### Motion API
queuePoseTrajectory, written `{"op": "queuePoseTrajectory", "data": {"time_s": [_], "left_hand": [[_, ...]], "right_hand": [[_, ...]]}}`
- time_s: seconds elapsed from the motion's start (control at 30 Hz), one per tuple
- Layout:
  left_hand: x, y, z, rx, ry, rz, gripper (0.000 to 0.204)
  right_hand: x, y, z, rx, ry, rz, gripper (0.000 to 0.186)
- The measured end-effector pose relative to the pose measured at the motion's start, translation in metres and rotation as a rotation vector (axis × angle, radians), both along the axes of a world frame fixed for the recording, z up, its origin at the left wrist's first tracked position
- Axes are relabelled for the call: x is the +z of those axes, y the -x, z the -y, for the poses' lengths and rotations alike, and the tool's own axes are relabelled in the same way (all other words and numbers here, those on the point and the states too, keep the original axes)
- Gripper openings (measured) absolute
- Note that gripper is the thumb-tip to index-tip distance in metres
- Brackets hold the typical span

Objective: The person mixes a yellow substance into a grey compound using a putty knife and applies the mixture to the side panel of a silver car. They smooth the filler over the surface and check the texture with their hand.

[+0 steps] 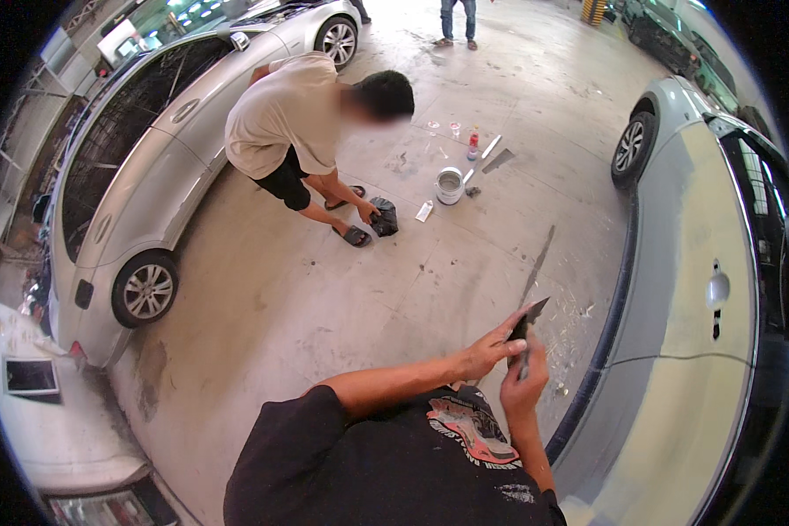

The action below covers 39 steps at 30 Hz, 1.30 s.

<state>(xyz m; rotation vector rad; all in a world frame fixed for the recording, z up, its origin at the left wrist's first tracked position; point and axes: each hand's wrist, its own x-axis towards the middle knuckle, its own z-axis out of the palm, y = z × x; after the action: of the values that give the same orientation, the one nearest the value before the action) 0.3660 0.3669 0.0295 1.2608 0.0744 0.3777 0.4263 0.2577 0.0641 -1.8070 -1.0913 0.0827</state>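
Both my hands are together in front of my chest, close to the grey and pale yellow car door panel on the right. My left hand (493, 352) grips a dark, flat, pointed blade (528, 323) that looks like a putty spreader. My right hand (526, 384) is closed just beside it, fingers wrapped around something greyish at the blade's lower end. Whether that is the same spreader's handle or a second tool, I cannot make out. The blade's tip points up and to the right, above the floor.
On the right stands the car (666, 289) with patched panels; a silver car (162, 140) is at left. Another person (289, 114) bends over a black bag (383, 217). A putty can (449, 186), red bottle (473, 145) and flat blade (500, 161) are on the floor.
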Motion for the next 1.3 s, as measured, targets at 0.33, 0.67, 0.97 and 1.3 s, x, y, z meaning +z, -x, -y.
{"op": "queuePoseTrajectory", "data": {"time_s": [0.33, 0.67, 0.97, 1.3], "left_hand": [[0.010, -0.087, -0.030, 0.020, 0.007, -0.101, 0.066], [0.015, -0.145, -0.092, 0.139, 0.179, -0.176, 0.063], [-0.008, -0.220, -0.171, -0.027, 0.096, 0.003, 0.067], [-0.005, -0.270, -0.285, -0.071, 0.095, 0.023, 0.061]], "right_hand": [[-0.010, -0.148, -0.045, -0.014, 0.037, -0.216, 0.036], [0.008, -0.164, -0.090, 0.269, 0.030, -0.129, 0.041], [-0.006, -0.262, -0.172, -0.040, 0.119, -0.073, 0.040], [-0.004, -0.311, -0.279, -0.053, 0.195, -0.021, 0.037]]}}
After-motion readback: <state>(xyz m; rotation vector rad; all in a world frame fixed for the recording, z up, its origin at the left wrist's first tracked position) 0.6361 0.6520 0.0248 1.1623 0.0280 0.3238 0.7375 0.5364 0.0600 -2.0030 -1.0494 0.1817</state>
